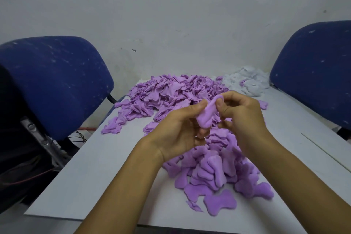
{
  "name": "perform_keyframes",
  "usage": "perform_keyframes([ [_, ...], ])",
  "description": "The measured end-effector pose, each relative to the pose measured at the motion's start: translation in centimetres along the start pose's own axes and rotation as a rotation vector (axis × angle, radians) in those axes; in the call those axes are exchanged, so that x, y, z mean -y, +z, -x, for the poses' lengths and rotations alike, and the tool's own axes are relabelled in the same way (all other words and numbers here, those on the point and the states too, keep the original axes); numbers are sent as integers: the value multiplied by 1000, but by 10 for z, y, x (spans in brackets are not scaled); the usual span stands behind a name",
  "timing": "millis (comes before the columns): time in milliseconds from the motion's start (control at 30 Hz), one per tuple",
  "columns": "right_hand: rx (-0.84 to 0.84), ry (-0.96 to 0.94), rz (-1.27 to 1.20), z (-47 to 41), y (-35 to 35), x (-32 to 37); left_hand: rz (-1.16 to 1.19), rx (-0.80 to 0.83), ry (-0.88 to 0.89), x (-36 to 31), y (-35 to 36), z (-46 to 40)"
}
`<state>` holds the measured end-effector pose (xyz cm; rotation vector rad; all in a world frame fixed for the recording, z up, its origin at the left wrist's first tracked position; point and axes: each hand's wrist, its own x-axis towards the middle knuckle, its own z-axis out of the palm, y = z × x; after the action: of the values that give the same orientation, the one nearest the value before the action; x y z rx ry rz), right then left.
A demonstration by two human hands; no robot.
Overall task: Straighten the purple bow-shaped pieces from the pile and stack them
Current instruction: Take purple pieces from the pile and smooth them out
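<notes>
A pale tabletop [95,167] carries a big far pile of purple bow-shaped pieces [171,93], with a white heap [248,81] at its right and a nearer spread of flattened pieces [212,173] below the hands. Above that spread, the left hand [176,131] and right hand [245,119] each have a grip pinched on one folded purple piece [206,114], held up between them.

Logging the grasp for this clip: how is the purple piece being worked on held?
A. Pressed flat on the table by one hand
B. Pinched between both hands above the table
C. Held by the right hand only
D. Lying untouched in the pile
B: the left hand and right hand both grip the purple piece, raised above the table.
</notes>
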<state>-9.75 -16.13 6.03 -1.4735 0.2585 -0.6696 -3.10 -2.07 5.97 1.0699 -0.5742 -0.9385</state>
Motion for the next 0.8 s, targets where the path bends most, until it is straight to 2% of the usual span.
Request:
perform_keyframes([
  [100, 20, -6, -13, 0, -1, -1, -148, -63, 53, 0, -5, -2],
  [200, 201, 118, -157, 0, -1, -3, -171, -83, 87, 3, -8, -2],
  [300, 340, 156, -144, 3, 1, -3, -128, -66, 86, 4, -8, 0],
  [367, 278, 140, -152, 3, 3, -4, -110, -42, 79, 7, -6, 0],
  [467, 98, 111, -126, 1, 3, -4, -109, -12, 67, 12, -2, 0],
  [633, -34, 98, -107, -3, 6, -7, -76, 109, 18, 14, 4, -2],
  [700, -51, 85, -87, -5, 5, -6, -109, 80, 67, 13, 6, -4],
  [800, -41, 71, -62, -6, -1, -3, -229, -58, 256, 19, 8, -10],
])
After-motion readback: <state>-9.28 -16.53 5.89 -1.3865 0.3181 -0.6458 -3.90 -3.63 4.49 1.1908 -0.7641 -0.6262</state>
